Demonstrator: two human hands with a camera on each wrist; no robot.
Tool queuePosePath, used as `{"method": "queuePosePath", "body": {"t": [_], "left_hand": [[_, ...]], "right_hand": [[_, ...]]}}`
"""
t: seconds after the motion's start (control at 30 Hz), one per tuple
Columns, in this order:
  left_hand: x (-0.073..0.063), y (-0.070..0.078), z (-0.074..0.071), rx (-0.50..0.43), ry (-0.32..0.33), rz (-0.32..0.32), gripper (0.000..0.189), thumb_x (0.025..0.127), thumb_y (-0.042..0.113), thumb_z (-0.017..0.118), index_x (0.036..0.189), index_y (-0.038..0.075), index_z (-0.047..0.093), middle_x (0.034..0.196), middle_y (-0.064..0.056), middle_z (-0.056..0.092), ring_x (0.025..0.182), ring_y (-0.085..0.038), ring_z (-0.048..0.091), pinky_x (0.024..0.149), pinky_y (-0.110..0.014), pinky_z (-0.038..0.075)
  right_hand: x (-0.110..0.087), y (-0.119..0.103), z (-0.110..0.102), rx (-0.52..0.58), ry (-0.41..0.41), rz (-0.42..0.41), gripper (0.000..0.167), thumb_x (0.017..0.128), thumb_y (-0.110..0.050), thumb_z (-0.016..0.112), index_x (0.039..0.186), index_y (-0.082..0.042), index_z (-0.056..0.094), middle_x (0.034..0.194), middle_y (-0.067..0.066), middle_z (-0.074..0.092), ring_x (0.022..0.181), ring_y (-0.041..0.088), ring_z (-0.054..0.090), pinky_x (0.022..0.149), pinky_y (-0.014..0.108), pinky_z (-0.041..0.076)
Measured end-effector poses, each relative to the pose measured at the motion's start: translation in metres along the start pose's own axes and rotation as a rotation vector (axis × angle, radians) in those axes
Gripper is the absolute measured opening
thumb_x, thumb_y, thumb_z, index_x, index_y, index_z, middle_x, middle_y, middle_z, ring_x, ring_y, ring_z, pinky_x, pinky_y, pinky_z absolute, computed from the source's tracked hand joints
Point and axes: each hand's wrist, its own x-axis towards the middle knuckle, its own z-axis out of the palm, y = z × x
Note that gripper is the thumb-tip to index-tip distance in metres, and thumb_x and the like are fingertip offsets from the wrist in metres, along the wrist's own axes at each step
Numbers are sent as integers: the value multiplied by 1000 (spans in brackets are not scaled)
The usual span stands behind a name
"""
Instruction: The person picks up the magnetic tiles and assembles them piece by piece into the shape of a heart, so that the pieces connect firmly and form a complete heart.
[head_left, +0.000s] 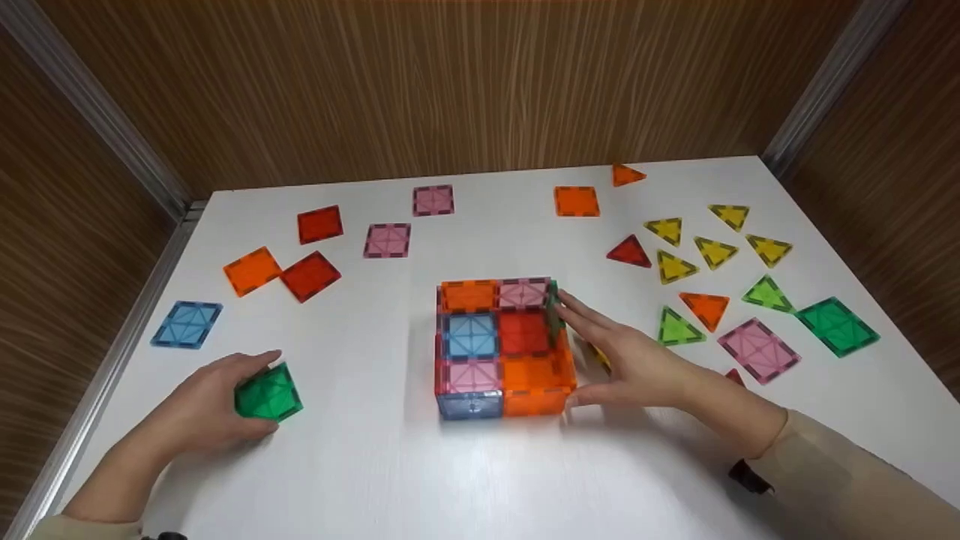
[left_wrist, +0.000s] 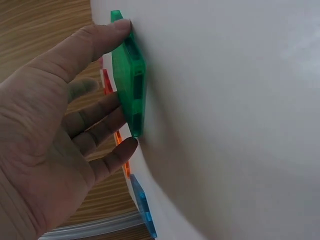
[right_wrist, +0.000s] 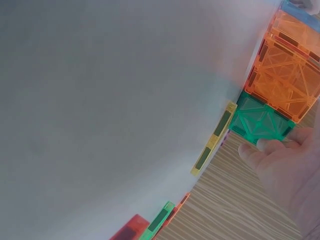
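Observation:
Between thumb and fingers, my left hand (head_left: pixel 214 397) holds a green square magnetic tile (head_left: pixel 268 394) by its edges, at the left front of the white table. The left wrist view shows this green tile (left_wrist: pixel 131 80) tilted above the tabletop. A low open-topped box of magnetic tiles (head_left: pixel 471 335) stands in the middle, with orange, pink, red and blue squares. My right hand (head_left: pixel 637 364) rests along its right side, fingers nearly straight. Those fingertips touch a green wall tile (right_wrist: pixel 260 120) beside an orange wall tile (right_wrist: pixel 285 82) of the box.
Pink (head_left: pixel 388 241), red (head_left: pixel 320 224), orange (head_left: pixel 252 271) and blue squares (head_left: pixel 187 325) lie flat at the left and back. Several yellow triangles (head_left: pixel 715 253) are scattered on the right, near another green square (head_left: pixel 837 326). Wood-grain panels (head_left: pixel 480 90) enclose the table.

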Motion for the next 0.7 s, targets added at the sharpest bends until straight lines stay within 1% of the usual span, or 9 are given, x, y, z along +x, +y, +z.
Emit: {"method": "queuePosePath", "body": {"t": [0.07, 0.17, 0.27, 0.37, 0.43, 0.53, 0.63, 0.7], "left_hand": [[3, 8, -2, -28, 1, 16, 96, 80, 36, 94, 162, 17, 46, 152, -25, 51, 125, -42, 52, 93, -61, 59], [9, 27, -9, -73, 26, 78, 94, 82, 31, 92, 163, 18, 45, 151, -22, 53, 127, -42, 52, 93, -60, 59], [18, 55, -18, -115, 57, 164, 92, 84, 27, 91, 163, 22, 44, 150, -18, 55, 130, -41, 52, 95, -60, 58], [31, 88, -26, -142, 69, 242, 91, 84, 25, 91, 163, 27, 45, 150, -12, 56, 133, -37, 52, 98, -60, 57], [41, 112, -29, -144, 63, 282, 92, 82, 26, 91, 162, 31, 46, 150, -8, 56, 135, -34, 51, 99, -60, 56], [57, 144, -29, -121, 33, 316, 93, 80, 28, 91, 161, 37, 46, 153, -3, 53, 138, -31, 48, 100, -58, 56], [72, 167, -25, -82, -4, 349, 92, 80, 30, 90, 160, 41, 46, 156, -2, 50, 139, -30, 46, 100, -55, 57], [81, 177, -22, -68, -25, 373, 91, 81, 31, 89, 160, 40, 46, 156, -2, 50, 137, -28, 47, 101, -53, 57]], "right_hand": [[1, 0, 0, 3, -2, -4, 119, 82, -68, 82, 171, -18, 22, 178, -6, 8, 157, 30, 33, 112, 55, 47], [1, 1, 1, 8, -1, -8, 118, 82, -69, 81, 171, -18, 22, 178, -7, 8, 157, 30, 32, 112, 55, 47], [1, 0, 1, 3, 6, -13, 118, 82, -69, 81, 171, -19, 22, 178, -6, 8, 157, 30, 33, 112, 56, 47], [1, 0, 1, -9, 11, -15, 118, 82, -68, 81, 171, -18, 22, 178, -5, 9, 156, 31, 34, 111, 57, 48], [0, 0, 1, -16, 14, -14, 118, 82, -68, 82, 171, -18, 22, 178, -4, 10, 156, 32, 35, 110, 57, 49], [0, -1, 0, -17, 11, -7, 118, 82, -67, 82, 171, -19, 22, 178, -4, 9, 156, 32, 35, 110, 57, 49], [0, -1, 0, -12, 7, 3, 117, 82, -67, 82, 171, -23, 20, 178, -5, 9, 156, 32, 34, 110, 57, 49], [0, -2, 1, -5, 4, 6, 117, 82, -67, 82, 171, -24, 20, 178, -6, 9, 156, 31, 33, 110, 56, 49]]}}
